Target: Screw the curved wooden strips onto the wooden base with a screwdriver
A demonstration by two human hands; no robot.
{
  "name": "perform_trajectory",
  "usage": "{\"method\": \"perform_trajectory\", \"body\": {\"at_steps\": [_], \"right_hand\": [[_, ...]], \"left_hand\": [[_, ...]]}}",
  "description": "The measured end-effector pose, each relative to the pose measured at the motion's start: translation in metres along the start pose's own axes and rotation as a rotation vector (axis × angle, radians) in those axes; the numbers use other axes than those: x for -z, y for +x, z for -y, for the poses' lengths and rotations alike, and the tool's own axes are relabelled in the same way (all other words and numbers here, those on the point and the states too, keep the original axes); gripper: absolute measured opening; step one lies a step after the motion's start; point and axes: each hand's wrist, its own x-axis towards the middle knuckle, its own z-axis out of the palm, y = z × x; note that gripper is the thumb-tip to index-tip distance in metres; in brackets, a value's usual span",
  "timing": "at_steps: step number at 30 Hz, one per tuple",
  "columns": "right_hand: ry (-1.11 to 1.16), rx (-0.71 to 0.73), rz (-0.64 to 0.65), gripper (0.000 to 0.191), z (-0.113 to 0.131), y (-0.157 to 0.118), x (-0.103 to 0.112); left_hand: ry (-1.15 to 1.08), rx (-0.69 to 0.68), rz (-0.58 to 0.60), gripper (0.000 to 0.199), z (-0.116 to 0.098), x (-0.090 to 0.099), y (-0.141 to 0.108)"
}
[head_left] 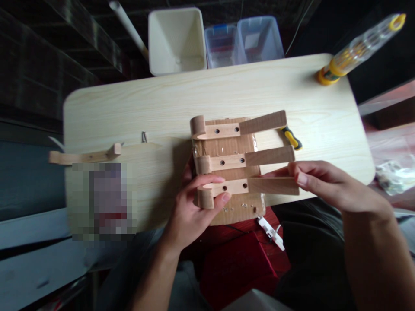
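Three pale wooden hooks lie side by side across a brown cardboard block wrapped in clear tape. Each hook has a curled left end, a long flat right arm and two dark screw spots in its middle. The nearest wooden hook is in both hands. My left hand grips it near the curl, thumb and fingers on either side. At the far end of the same hook, my right hand pinches the arm's tip. The middle hook and the far hook are just beyond.
On the table lie another wooden hook, a few screws and a yellow-black screwdriver. A clear yellow-capped bottle stands far right. Beyond the back edge are a white bin and clear boxes. A blurred patch covers something at left.
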Motion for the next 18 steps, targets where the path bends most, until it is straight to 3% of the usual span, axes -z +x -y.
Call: {"method": "perform_trajectory", "body": {"at_steps": [4,8,10,14,18], "right_hand": [[-0.002,0.009,0.004,0.044,0.000,0.000,0.000],[0.046,0.029,-0.007,0.025,-0.002,-0.004,0.001],[0.133,0.136,-0.127,0.021,0.000,-0.006,0.003],[0.278,0.405,-0.392,0.037,0.012,-0.007,0.006],[0.200,0.654,-0.610,0.033,0.032,-0.006,-0.003]], "left_hand": [[-0.002,-0.008,0.001,0.016,-0.001,0.001,-0.001],[-0.009,0.016,0.007,0.017,0.000,0.002,-0.001],[-0.016,0.016,0.009,0.017,0.001,0.001,0.000],[-0.047,0.017,0.001,0.017,0.001,0.000,0.000],[-0.071,0.024,0.013,0.016,0.000,0.000,0.001]]}}
